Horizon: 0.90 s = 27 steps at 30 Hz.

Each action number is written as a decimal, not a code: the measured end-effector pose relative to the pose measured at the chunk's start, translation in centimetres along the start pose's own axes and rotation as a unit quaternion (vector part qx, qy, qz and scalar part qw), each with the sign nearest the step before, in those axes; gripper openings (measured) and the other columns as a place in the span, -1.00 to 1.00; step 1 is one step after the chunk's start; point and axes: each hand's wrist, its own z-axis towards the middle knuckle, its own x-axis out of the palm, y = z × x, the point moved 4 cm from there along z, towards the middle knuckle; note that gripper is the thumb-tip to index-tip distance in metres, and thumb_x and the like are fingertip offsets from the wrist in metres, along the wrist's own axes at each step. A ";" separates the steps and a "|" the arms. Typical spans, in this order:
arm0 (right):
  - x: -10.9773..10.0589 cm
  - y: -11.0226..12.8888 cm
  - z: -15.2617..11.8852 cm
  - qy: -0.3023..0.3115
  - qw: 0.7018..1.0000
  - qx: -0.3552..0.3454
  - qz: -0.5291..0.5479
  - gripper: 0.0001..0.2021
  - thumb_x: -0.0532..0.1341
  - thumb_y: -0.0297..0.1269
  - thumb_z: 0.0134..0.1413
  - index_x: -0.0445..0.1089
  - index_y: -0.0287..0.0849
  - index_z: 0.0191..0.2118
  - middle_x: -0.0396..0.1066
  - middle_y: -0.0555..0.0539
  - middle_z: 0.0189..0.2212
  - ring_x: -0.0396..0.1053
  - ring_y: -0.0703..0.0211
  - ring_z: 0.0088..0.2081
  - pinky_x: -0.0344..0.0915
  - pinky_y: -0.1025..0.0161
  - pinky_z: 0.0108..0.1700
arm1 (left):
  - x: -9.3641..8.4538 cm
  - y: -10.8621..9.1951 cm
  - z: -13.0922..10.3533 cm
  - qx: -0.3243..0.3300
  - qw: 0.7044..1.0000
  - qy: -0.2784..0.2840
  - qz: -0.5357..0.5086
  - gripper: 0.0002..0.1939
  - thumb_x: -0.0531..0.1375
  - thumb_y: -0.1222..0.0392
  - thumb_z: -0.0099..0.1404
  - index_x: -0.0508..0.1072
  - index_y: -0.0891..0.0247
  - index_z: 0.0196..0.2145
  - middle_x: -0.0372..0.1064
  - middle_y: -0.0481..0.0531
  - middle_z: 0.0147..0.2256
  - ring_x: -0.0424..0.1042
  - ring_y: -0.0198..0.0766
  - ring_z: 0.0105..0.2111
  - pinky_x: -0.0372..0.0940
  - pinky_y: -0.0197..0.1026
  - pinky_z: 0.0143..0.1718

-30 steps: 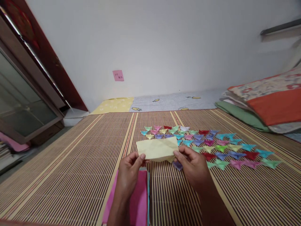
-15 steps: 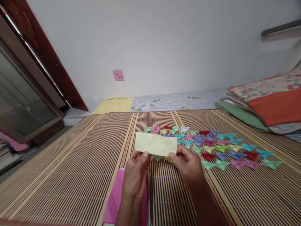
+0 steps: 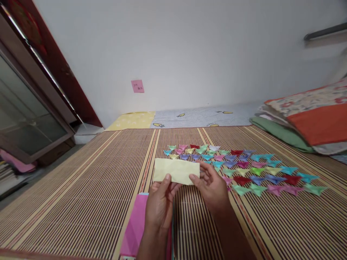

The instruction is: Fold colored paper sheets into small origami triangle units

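Observation:
A pale yellow strip of folded paper point(image 3: 177, 169) is held up over the striped mat. My left hand point(image 3: 161, 196) pinches its lower edge left of the middle, thumb in front and fingers behind. At the right end, my right hand point(image 3: 213, 184) grips it between thumb and fingers. Beyond the hands, several rows of small folded paper boats point(image 3: 257, 171) in many colours lie on the mat, some hidden behind the strip and my right hand. Under my left forearm lies a stack of coloured paper with a pink sheet point(image 3: 132, 227) on top.
The striped mat point(image 3: 81, 187) stretches out to both sides. At its far edge lies patterned cloth point(image 3: 189, 119) against the white wall, where a pink note point(image 3: 137, 86) is stuck. Folded bedding point(image 3: 320, 122) is piled at the right. A glass-panelled door point(image 3: 29, 97) stands at the left.
Both hands have lowered the yellow paper strip slightly, uncovering more of the boats behind it. My right hand has shifted a little to the left. The view has moved slightly.

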 end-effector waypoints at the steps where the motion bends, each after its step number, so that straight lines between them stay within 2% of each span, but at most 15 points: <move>1: 0.1 -0.4 0.0 0.012 0.999 0.029 0.035 -0.51 0.44 -0.09 -0.03 0.40 -0.15 0.00 0.57 -0.21 -0.12 0.55 -0.06 -0.12 0.49 0.05 -0.10 | 0.0 0.1 -0.1 -0.008 1.000 0.011 0.014 -0.81 0.48 0.28 0.05 0.59 0.35 -0.39 0.65 0.14 -0.28 0.63 -0.09 -0.23 0.51 -0.14 -0.15; 3: 0.2 -0.7 0.0 0.022 0.994 0.058 0.092 -0.55 0.48 -0.08 -0.07 0.42 -0.15 -0.09 0.60 -0.18 -0.19 0.57 -0.07 -0.13 0.50 0.06 -0.09 | 0.0 0.4 -0.1 -0.023 0.999 0.024 0.042 -0.77 0.49 0.22 0.05 0.61 0.36 -0.35 0.64 0.13 -0.30 0.61 -0.17 -0.31 0.48 -0.22 -0.26; 5: 0.1 -0.6 -0.1 0.000 0.989 0.063 0.137 -0.51 0.51 -0.12 -0.09 0.41 -0.12 -0.05 0.61 -0.13 -0.21 0.58 -0.03 -0.16 0.51 0.08 -0.12 | -0.2 0.6 0.0 -0.021 0.997 0.024 0.066 -0.72 0.51 0.16 0.04 0.62 0.37 -0.34 0.61 0.10 -0.38 0.53 -0.28 -0.44 0.42 -0.30 -0.39; 8: -0.2 -0.4 -0.1 -0.016 0.983 0.069 0.170 -0.50 0.53 -0.16 -0.13 0.43 -0.11 -0.05 0.61 -0.08 -0.26 0.59 0.03 -0.26 0.52 0.14 -0.20 | -0.7 0.6 0.4 0.013 0.995 0.003 0.103 -0.68 0.53 0.09 0.01 0.58 0.38 -0.46 0.46 -0.03 -0.57 0.34 -0.41 -0.59 0.28 -0.37 -0.51; 10: -0.2 -0.4 -0.1 -0.013 0.985 0.071 0.155 -0.60 0.54 -0.14 -0.15 0.47 -0.16 -0.20 0.58 -0.05 -0.38 0.56 0.09 -0.35 0.49 0.21 -0.29 | -1.1 0.5 0.7 0.031 0.992 -0.013 0.124 -0.66 0.52 0.05 0.02 0.57 0.36 -0.47 0.38 -0.08 -0.62 0.28 -0.43 -0.61 0.23 -0.38 -0.53; 12: -0.3 -0.3 -0.2 -0.013 0.988 0.068 0.136 -0.65 0.53 -0.12 -0.14 0.45 -0.17 -0.31 0.55 -0.02 -0.46 0.53 0.13 -0.42 0.45 0.27 -0.36 | -1.3 0.7 0.8 0.029 0.988 -0.007 0.149 -0.66 0.51 0.04 0.04 0.60 0.36 -0.38 0.40 -0.08 -0.60 0.28 -0.42 -0.60 0.22 -0.37 -0.52; 15: -0.3 -0.1 -0.5 -0.008 0.992 0.065 0.111 -0.68 0.49 -0.09 -0.05 0.44 -0.16 -0.31 0.52 0.01 -0.48 0.48 0.18 -0.46 0.41 0.30 -0.41 | -1.4 1.0 0.7 0.022 0.980 0.023 0.199 -0.67 0.49 0.06 0.07 0.60 0.38 -0.34 0.48 -0.01 -0.55 0.29 -0.40 -0.58 0.22 -0.34 -0.50; 19: -0.4 0.4 -0.5 -0.027 0.998 0.030 0.056 -0.73 0.44 -0.09 0.02 0.45 -0.16 -0.35 0.48 0.02 -0.53 0.42 0.22 -0.50 0.35 0.35 -0.47 | -1.5 0.6 0.6 0.054 0.966 0.001 0.253 -0.72 0.43 0.06 0.16 0.57 0.35 -0.39 0.51 0.02 -0.57 0.32 -0.37 -0.57 0.23 -0.32 -0.47; 23: -1.0 1.0 -0.1 -0.018 1.000 -0.013 0.017 -0.81 0.35 -0.14 0.13 0.50 -0.13 -0.22 0.54 -0.04 -0.40 0.48 0.14 -0.39 0.44 0.28 -0.37 | -1.5 0.3 0.7 0.070 0.963 0.003 0.261 -0.73 0.41 0.05 0.17 0.56 0.34 -0.40 0.51 0.02 -0.58 0.33 -0.36 -0.59 0.23 -0.32 -0.48; 25: -1.6 1.5 0.1 -0.001 0.999 -0.052 -0.010 -0.81 0.28 -0.23 0.20 0.51 -0.08 -0.09 0.56 -0.10 -0.22 0.52 0.08 -0.21 0.48 0.20 -0.21 | -1.8 0.3 0.9 0.074 0.965 -0.001 0.250 -0.72 0.40 0.05 0.18 0.54 0.34 -0.41 0.50 0.02 -0.58 0.33 -0.36 -0.60 0.23 -0.32 -0.49; 27: -2.1 2.2 0.1 0.047 0.992 -0.108 -0.042 -0.74 0.22 -0.36 0.18 0.52 -0.02 -0.03 0.50 -0.13 0.01 0.46 0.01 0.03 0.44 0.10 0.00 | -2.1 0.3 1.1 0.075 0.968 -0.010 0.238 -0.72 0.41 0.04 0.18 0.53 0.34 -0.41 0.49 0.01 -0.59 0.32 -0.37 -0.61 0.23 -0.33 -0.51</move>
